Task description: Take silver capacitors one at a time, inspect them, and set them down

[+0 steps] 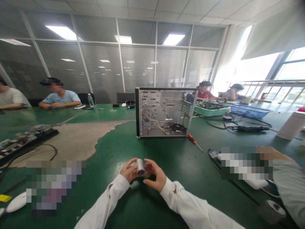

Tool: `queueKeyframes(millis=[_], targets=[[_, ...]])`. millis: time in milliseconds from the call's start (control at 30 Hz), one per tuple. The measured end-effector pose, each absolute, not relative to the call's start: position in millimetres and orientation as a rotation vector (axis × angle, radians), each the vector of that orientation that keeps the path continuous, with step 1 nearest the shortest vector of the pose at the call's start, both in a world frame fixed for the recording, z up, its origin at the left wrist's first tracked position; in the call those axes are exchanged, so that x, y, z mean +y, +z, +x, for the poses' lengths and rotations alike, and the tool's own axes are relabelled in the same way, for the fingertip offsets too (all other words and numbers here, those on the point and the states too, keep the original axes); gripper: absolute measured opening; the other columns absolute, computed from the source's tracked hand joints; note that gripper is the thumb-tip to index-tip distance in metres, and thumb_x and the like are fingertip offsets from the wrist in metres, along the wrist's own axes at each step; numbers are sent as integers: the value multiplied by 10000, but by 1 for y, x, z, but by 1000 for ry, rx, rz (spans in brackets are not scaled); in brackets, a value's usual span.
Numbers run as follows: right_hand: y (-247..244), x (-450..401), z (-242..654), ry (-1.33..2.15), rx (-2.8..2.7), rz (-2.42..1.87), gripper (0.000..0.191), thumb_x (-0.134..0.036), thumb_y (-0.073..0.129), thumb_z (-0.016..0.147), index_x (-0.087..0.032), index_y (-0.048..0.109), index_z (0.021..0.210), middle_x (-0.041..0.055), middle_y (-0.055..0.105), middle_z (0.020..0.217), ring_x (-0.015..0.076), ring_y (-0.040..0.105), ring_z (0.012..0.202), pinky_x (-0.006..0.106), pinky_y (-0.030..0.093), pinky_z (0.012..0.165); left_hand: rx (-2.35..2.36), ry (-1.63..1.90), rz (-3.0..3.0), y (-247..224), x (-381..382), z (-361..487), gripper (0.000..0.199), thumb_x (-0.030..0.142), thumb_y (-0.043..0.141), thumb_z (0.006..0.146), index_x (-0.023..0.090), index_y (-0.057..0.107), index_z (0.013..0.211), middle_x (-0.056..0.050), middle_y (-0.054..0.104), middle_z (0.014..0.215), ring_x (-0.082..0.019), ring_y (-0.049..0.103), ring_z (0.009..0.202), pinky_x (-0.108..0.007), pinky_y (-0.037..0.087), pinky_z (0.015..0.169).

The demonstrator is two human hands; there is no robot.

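My left hand is closed round a small silvery-grey cylinder, held a little above the green table. Just to the right of the cylinder, my right hand has its fingers apart and curved toward it; whether a fingertip touches it cannot be made out. Beyond both hands stands an open computer case with cables and a black fan inside. An orange and black screwdriver lies by its lower right corner.
At the right are a power strip, a person's sleeve, a tape roll, a green basket and a blue basket. A circuit-board assembly lies left. Several people sit around the table.
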State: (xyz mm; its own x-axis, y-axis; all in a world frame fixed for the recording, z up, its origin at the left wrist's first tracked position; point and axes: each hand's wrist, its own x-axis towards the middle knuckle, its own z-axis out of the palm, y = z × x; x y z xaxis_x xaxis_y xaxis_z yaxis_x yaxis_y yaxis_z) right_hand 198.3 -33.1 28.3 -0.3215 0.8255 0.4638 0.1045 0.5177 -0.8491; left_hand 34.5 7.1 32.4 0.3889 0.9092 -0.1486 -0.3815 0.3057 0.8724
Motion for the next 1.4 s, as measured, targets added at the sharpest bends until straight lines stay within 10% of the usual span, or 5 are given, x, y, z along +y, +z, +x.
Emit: queueKeyframes(millis=[500, 1033, 1400], targets=[[48, -44, 199, 468, -1899, -827, 419, -193, 543, 631, -243, 471, 1041, 62, 462, 1064, 197, 441, 966, 289, 438, 700, 845, 847, 786, 34, 4, 40, 361, 315, 632, 612, 187, 395, 852, 6, 612, 594, -134, 605, 528, -243, 452, 536], [51, -47, 194, 383, -1767, -875, 367, -139, 569, 564, -186, 491, 919, 49, 519, 880, 152, 473, 757, 239, 406, 564, 575, 506, 633, 26, 7, 33, 277, 324, 499, 721, 77, 529, 842, -106, 643, 783, -193, 608, 731, -322, 436, 700], [42, -29, 200, 635, -1372, -998, 313, -241, 583, 614, -171, 475, 900, 24, 553, 770, 119, 507, 627, 240, 412, 553, 672, 795, 680, 30, -2, 42, 219, 68, 657, 557, 66, 588, 765, -125, 658, 768, -211, 601, 797, -289, 424, 737]])
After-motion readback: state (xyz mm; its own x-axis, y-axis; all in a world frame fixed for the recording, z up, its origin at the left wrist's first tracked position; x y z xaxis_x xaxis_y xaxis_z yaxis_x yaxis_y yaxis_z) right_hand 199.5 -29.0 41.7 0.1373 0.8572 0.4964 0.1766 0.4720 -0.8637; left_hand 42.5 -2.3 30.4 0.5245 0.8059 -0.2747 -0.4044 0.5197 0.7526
